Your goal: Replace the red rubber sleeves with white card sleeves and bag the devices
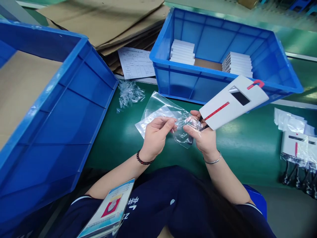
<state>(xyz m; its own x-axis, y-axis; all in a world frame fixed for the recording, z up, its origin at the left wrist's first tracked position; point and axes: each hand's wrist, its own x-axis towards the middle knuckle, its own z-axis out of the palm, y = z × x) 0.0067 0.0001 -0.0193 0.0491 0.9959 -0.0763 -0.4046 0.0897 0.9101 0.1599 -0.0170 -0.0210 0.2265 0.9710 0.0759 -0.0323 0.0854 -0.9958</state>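
In front of my body, my left hand [156, 135] is closed, thumb against fingers, on the edge of a transparent plastic bag [158, 100]. My right hand [206, 141] grips the lower end of a flat white device [220, 114] that has a red stripe, a dark window and a red hook-shaped end. The device tilts up to the right, outside the bag. Short black parts show at its lower end between my fingers. Crumpled film of the bag also lies under my right thumb. Beneath the bag is a whitish plastic sheet or bag [140, 127] on the green table.
A blue crate [178, 81] behind holds two stacks of white pieces [182, 52]. Another blue crate [81, 125] stands left, with cardboard [99, 19] and a printed sheet [135, 62] beyond. Small transparent pieces [130, 94] lie in a heap. Bagged devices [296, 143] with black cables lie right.
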